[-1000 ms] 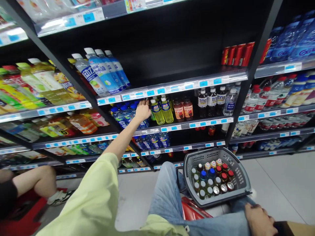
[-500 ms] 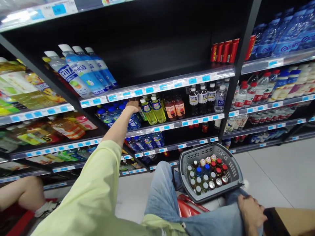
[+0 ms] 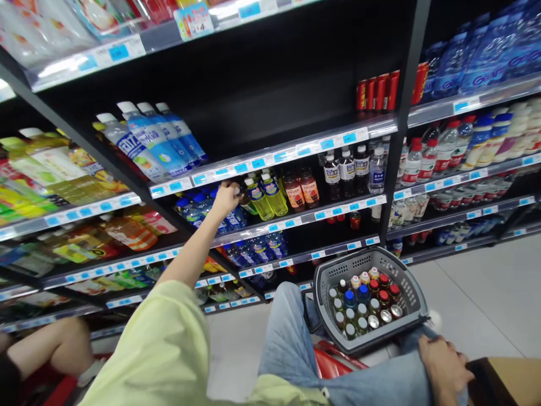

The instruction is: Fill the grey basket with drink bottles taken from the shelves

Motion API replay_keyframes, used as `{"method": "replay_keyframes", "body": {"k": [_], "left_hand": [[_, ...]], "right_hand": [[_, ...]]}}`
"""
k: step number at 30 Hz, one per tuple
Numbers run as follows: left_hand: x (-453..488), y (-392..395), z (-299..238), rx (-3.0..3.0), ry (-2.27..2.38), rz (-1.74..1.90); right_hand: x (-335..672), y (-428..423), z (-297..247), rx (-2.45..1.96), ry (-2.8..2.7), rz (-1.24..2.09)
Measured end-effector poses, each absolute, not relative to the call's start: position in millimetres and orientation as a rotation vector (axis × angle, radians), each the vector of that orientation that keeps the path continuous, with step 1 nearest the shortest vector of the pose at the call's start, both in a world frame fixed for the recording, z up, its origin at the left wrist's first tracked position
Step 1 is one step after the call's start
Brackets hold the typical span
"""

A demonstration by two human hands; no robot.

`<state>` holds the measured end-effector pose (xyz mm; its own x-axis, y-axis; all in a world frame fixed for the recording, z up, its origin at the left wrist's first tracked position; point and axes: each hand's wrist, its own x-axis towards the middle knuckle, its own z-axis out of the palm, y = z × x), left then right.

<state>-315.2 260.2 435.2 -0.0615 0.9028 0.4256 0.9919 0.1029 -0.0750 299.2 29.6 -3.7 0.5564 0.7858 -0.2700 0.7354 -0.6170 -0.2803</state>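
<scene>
My left hand (image 3: 226,198) reaches into the middle shelf (image 3: 296,221), fingers closed around the top of a dark bottle (image 3: 243,200) beside the yellow-green drink bottles (image 3: 267,195). Blue-capped bottles (image 3: 198,206) stand just left of the hand. My right hand (image 3: 443,366) rests flat on my right knee, fingers spread on the jeans. A grey shopping basket (image 3: 408,282) full of several small bottles sits by my legs.
Black shelving holds rows of drinks with blue price tags. Large blue-labelled bottles (image 3: 147,141) lean on the shelf above. Another person's bare leg (image 3: 51,349) shows at bottom left. A red basket (image 3: 333,363) lies under my leg. A brown box corner (image 3: 511,380) is at bottom right.
My left hand went from open near the shelf edge to reaching deeper and closing on a dark bottle. The view shifted slightly; my right hand stayed on the knee.
</scene>
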Motion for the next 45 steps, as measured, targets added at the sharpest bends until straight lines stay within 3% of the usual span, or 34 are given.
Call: {"method": "replay_keyframes", "body": {"k": [10,26,31,38,45], "left_hand": [[-325,195,364,-1.795,-1.907,-0.624],[-256,144,356,-1.763,-1.569,-1.143],[-197,120,340,-2.144,-1.377,-1.253],[-85,78,257,-2.881,-0.960,-1.622],[-4,24,185,-3.923,-0.929,-1.421]], "right_hand": [[298,32,-1,-2.643,-1.303,0.591],[291,38,15,-2.812,-1.272,0.465],[287,41,30,-2.847,-1.252,0.467],[289,41,28,-2.847,-1.236,0.425],[291,42,32,-2.864,-1.197,0.435]]}}
